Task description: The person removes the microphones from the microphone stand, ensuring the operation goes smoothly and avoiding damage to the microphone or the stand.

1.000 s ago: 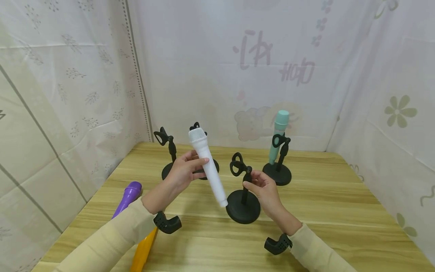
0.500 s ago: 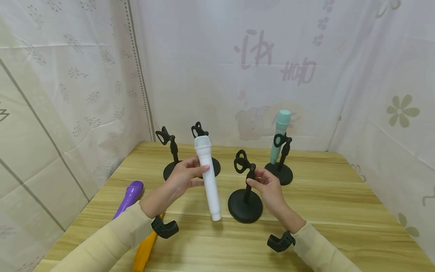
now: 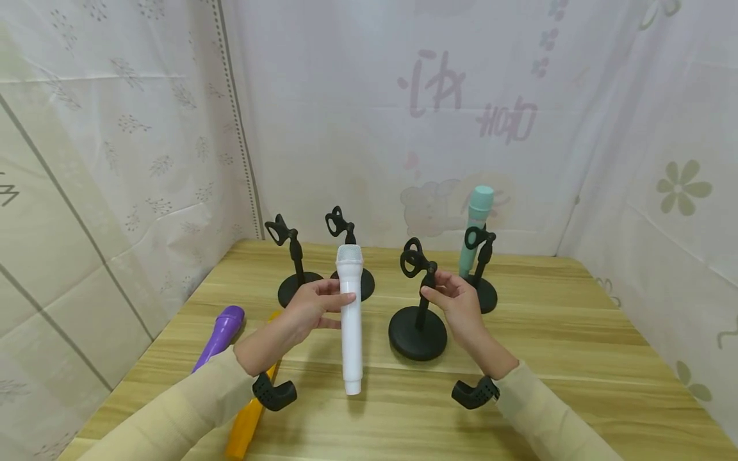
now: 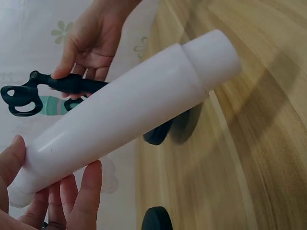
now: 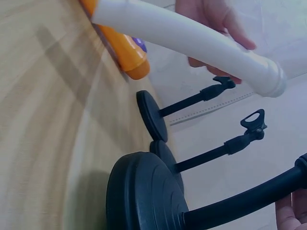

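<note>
My left hand (image 3: 311, 308) grips a white microphone (image 3: 352, 339) between thumb and fingers, its head up and its tail tilted toward me. To its right, my right hand (image 3: 460, 306) pinches the post of a black microphone stand (image 3: 418, 333) just under the clip. In the right wrist view the stand's round base (image 5: 139, 191) hangs slightly above the table, over its shadow. The stand's clip (image 3: 418, 257) holds nothing; the microphone is apart from it. The left wrist view shows the microphone (image 4: 120, 112) passing in front of the stand's post.
Two more black stands, one at the left (image 3: 296, 256) and one behind the microphone (image 3: 366, 285), have bare clips. A mint microphone (image 3: 480, 205) sits in the back right stand (image 3: 487, 298). Purple (image 3: 221, 334) and orange (image 3: 248, 422) microphones lie on the wooden table (image 3: 548, 358) at left.
The white microphone has swung nearly upright in my left hand and come lower, toward me. My right hand has raised the stand slightly.
</note>
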Available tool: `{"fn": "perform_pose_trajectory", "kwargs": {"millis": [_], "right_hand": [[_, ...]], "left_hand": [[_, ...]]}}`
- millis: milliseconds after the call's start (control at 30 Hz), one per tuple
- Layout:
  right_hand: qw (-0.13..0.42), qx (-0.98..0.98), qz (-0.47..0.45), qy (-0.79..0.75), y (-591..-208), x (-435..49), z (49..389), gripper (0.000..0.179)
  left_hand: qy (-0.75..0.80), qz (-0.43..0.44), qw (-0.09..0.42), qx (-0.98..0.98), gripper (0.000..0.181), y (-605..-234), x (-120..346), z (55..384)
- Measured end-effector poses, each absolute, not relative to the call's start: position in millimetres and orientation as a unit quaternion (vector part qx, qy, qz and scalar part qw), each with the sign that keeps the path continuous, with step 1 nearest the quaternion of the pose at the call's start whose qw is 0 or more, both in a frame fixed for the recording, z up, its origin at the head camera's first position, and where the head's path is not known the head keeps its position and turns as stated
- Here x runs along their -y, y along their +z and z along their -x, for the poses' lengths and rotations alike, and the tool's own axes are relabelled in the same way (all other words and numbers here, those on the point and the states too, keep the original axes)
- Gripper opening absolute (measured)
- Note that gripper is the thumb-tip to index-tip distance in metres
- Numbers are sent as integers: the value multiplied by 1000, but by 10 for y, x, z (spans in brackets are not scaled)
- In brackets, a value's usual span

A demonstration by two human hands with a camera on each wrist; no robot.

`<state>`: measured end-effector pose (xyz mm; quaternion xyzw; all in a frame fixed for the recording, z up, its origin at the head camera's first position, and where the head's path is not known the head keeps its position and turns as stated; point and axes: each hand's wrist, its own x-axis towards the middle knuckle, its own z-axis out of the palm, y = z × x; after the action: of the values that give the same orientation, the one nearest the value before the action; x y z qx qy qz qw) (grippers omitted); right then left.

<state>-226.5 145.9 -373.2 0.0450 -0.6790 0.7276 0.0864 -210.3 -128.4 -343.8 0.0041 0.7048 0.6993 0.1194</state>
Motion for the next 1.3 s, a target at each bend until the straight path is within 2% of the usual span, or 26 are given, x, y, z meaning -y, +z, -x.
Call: {"fn": "perform_pose_trajectory", "kwargs": {"millis": [400, 633, 1300], "right_hand": [[80, 682, -45, 725, -3589, -1461, 2464, 34], [67, 673, -45, 735, -3548, -1444, 2573, 42], [71, 673, -49, 735, -3482, -1334, 2974, 40]], "left_hand": [[660, 15, 119, -741, 42, -3565, 1319, 2075], [637, 18, 138, -758, 42, -3633, 1370, 2040], [604, 59, 190, -772, 42, -3828, 1462, 1902]]}}
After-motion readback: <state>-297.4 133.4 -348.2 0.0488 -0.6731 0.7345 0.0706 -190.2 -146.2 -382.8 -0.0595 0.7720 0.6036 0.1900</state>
